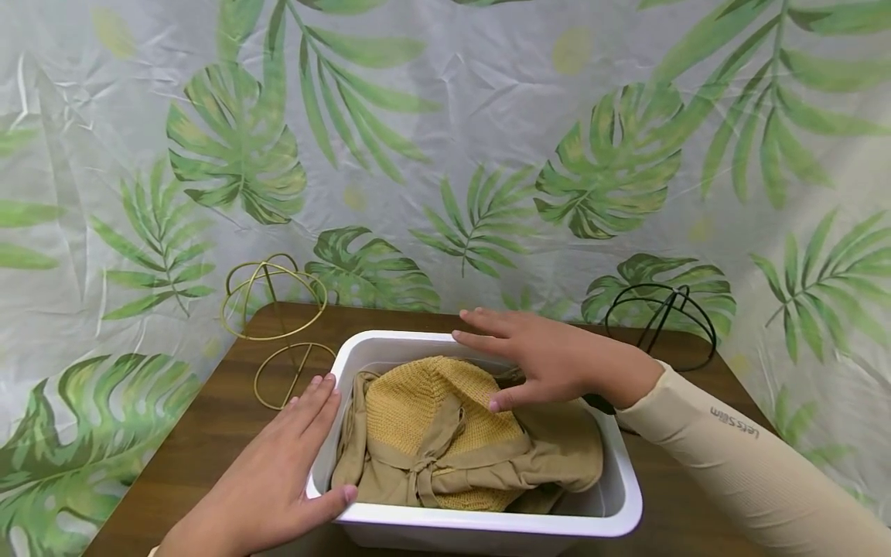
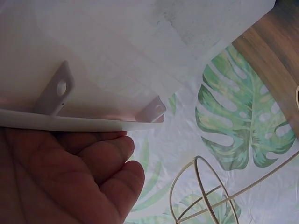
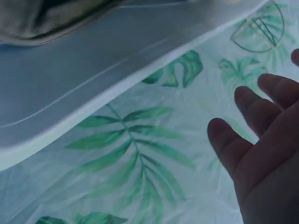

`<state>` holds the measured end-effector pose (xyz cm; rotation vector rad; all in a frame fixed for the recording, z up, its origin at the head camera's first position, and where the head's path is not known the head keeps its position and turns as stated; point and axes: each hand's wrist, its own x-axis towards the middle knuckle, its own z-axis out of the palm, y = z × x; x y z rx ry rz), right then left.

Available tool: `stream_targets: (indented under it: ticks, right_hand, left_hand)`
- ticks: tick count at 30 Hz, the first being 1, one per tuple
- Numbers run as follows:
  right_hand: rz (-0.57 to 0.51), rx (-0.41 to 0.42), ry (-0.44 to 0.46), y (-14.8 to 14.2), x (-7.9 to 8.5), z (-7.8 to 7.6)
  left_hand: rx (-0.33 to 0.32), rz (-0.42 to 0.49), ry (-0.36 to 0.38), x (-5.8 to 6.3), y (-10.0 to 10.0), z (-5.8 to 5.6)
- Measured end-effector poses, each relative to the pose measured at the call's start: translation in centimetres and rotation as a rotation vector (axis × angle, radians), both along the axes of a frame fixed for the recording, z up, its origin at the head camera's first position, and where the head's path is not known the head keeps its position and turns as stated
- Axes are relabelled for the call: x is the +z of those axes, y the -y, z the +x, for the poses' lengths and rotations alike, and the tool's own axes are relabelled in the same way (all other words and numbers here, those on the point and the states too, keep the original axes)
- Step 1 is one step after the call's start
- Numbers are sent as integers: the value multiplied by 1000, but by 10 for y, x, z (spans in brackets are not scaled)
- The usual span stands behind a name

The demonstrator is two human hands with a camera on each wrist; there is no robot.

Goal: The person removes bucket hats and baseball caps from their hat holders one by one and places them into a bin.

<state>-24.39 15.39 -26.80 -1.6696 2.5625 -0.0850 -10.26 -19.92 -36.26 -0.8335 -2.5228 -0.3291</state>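
Note:
A white plastic bin (image 1: 487, 520) stands on the table, holding a sun hat (image 1: 411, 414) with a yellow woven crown and a khaki cloth band tied in a bow. Khaki fabric (image 1: 564, 441) lies folded around the crown inside the bin. My left hand (image 1: 267, 464) rests on the bin's left rim, fingers extended and thumb at the near corner. In the left wrist view, its fingers (image 2: 107, 154) lie against the rim's underside. Over the far right part of the bin, my right hand (image 1: 557, 352) is spread with nothing in it. The right wrist view shows its fingers (image 3: 254, 112) apart from the rim.
A gold wire stand (image 1: 264, 339) is at the table's back left, and a black wire stand (image 1: 661, 321) at its back right. Behind the brown wooden table (image 1: 202, 433) hangs a leaf-printed curtain (image 1: 487, 100).

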Motion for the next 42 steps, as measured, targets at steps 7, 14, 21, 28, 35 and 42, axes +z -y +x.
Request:
stream_targets:
  ticks: [7,14,21,28,35,42]
  right_hand:
    - [146,-33,-21,-15,3,16]
    - [234,37,-19,-21,12,24]
    - [354,238,-252,-3,-9,20]
    - [413,384,-350,12,-31,12]
    - [551,444,-339,29,-41,2]
    - [706,470,-350,44,-61,-7]
  left_hand:
    - [-2,-7,12,-1,-1,0]
    - [-13,-4,11,-2,-1,-2]
    - [-9,4,22,-2,0,-3]
    - [-19,7,11,-3,-1,-2]
    - [-22,-4,3,0,1,-2]
    - [-31,-6,-4,0,3,-4]
